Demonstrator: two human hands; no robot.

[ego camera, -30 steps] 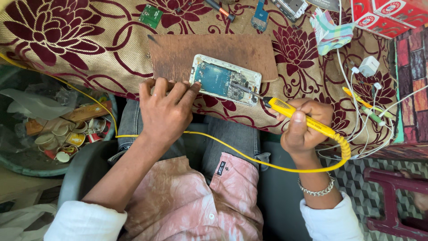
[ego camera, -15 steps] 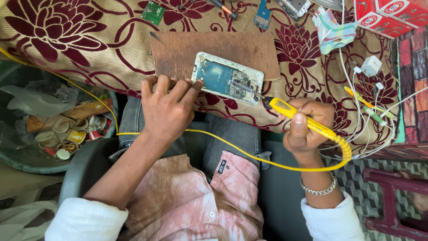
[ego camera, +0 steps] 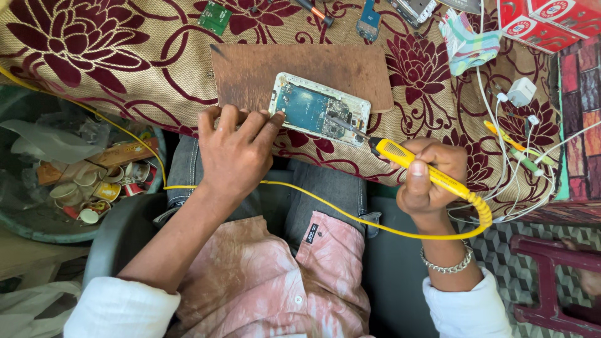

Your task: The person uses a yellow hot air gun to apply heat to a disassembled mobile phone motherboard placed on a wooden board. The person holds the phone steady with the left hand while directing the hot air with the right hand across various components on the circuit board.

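Observation:
An opened phone with a blue circuit board inside lies on a brown board over a floral cloth. My left hand rests at the board's near edge, fingertips pressing the phone's left side. My right hand grips a yellow soldering iron, its metal tip touching the phone's circuit board near the right end. The iron's yellow cord loops across my lap.
A green circuit board, small parts and tools lie at the far edge. A folded cloth, red boxes, a white charger with cables sit at right. A bin of cups and scraps stands at left; a red stool at lower right.
My right hand has kept the iron's tip on the phone's board with only a slight shift. My left hand stays on the phone's left edge.

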